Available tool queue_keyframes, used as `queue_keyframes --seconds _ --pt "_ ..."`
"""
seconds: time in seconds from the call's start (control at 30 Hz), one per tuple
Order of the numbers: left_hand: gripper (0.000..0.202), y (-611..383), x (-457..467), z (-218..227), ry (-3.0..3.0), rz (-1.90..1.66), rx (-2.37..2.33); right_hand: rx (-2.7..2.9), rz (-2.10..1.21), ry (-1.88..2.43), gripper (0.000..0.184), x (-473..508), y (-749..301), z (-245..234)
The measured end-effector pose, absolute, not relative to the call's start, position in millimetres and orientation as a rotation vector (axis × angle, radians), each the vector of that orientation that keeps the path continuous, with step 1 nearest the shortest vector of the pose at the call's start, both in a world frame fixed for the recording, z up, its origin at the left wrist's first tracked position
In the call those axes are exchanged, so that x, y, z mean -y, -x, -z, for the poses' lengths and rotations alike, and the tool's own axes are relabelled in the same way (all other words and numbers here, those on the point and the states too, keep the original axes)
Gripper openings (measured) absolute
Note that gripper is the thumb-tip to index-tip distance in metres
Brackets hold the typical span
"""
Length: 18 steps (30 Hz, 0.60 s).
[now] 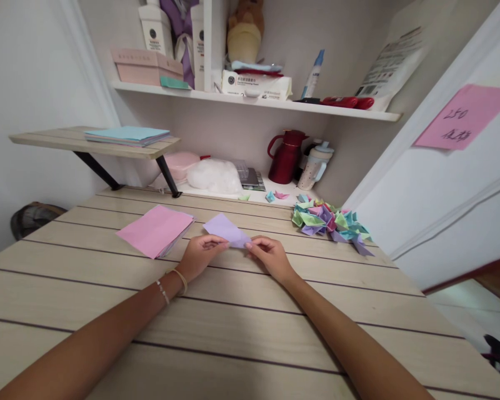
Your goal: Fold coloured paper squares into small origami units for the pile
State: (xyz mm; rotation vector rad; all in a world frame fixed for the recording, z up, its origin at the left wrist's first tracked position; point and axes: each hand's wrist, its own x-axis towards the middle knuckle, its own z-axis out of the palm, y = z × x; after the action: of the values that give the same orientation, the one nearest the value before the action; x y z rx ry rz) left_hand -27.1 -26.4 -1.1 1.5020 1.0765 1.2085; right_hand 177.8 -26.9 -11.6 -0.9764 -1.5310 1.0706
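A light purple sheet of paper [225,229] lies on the wooden table [216,333], partly folded. My left hand [200,256] pinches its near left edge, fingers closed on the paper. At the sheet's near right corner, my right hand [270,255] pinches it too. A stack of pink paper sheets [156,230] rests just left of my left hand. A pile of folded paper pieces [330,221] in green, purple, pink and blue sits to the right, beyond my right hand.
A raised side shelf [91,142] at the left holds a stack of coloured paper [127,135]. Behind the table stand a dark red jug [285,158], a cup [314,165] and a plastic bag [214,175]. A pink note [462,118] hangs on the white door at right.
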Motion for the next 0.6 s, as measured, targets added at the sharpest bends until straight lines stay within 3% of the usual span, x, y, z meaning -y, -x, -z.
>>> queue_keyframes --seconds 0.2,0.33,0.5,0.6 --pt "0.021 28 25 4 -1.519 -1.223 -1.078 1.481 -1.144 0.993 0.035 26 -177 13" --pt "0.039 27 27 1 -1.435 -1.241 -1.007 1.431 -1.188 0.931 0.054 25 -176 12" --pt "0.077 22 34 -6 -1.355 -1.191 -0.909 1.645 -1.188 0.994 0.029 28 -175 9" --pt "0.094 21 34 -7 -1.33 -1.124 -0.869 1.658 -1.215 0.963 0.027 29 -175 8"
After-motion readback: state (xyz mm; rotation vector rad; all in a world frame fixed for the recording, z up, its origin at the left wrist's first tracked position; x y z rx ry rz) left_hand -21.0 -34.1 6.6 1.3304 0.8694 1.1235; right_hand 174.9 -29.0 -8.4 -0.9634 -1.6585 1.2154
